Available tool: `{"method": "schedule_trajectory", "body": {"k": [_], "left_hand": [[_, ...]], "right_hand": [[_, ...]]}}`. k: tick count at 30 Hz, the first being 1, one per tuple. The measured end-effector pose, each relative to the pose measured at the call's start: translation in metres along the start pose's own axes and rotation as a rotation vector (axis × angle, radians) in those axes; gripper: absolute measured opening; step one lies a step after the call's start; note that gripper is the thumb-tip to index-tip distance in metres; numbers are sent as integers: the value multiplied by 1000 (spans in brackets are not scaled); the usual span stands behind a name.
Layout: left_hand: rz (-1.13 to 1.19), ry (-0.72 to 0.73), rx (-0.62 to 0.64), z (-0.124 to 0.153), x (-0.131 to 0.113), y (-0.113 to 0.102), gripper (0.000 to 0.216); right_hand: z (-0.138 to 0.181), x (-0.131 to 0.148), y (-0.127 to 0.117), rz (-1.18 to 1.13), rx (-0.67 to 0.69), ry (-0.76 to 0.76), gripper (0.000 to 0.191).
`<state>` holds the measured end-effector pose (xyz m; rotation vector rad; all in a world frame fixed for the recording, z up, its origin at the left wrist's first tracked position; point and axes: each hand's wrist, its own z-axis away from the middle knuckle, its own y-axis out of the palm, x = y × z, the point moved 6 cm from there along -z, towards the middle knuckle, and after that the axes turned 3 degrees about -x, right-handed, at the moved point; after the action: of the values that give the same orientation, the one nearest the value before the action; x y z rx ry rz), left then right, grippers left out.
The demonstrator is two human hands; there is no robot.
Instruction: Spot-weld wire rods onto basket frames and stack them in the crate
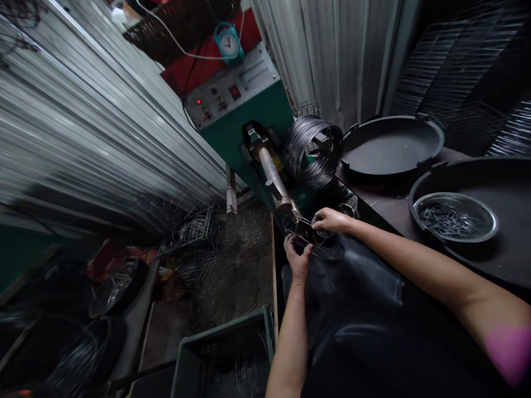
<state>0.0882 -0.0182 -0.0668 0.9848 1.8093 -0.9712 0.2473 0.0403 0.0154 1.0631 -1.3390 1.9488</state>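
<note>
A green machine [265, 105] with a long metal arm [274, 171] reaches down toward me, ending at a copper-coloured tip. Just below that tip is a thin wire frame [321, 251] with curved wires. My left hand [297, 260] grips the frame's near left side between thumb and fingers. On the right, my right hand [332, 220] is closed in a pinch on a short metal wire [305, 220] that points to the tip. Where the wire meets the frame is too small and dark to make out.
A large wire coil [313, 152] stands beside the machine arm. To the right are a black round tray [390, 146] and a steel bowl [489, 221] of short wire pieces inside a bigger tray. A green crate [224, 331] sits low left. A teal clock [228, 43] tops the machine.
</note>
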Motion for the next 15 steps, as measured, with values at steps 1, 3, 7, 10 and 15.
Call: {"method": "schedule_trajectory", "body": {"k": [1,3,7,10,15], "left_hand": [[-8,36,61,-2,-3,2,51],[-8,48,133,-6,-7,7,45],[20,-42,117,-10,-11,13,32],[63,-124,84,-9,-10,16,26],[153,-153,169,-4,-13,25,26]], "right_hand": [[0,-2,0,-5,-5,3,11],[-2,-4,-1,-13,-20,1,11],[-4,-7,-3,10,-79,-49,11],[-1,-7,-6,102,-140,-108,12],[9,-8,-5,175,-206,-155,18]]}}
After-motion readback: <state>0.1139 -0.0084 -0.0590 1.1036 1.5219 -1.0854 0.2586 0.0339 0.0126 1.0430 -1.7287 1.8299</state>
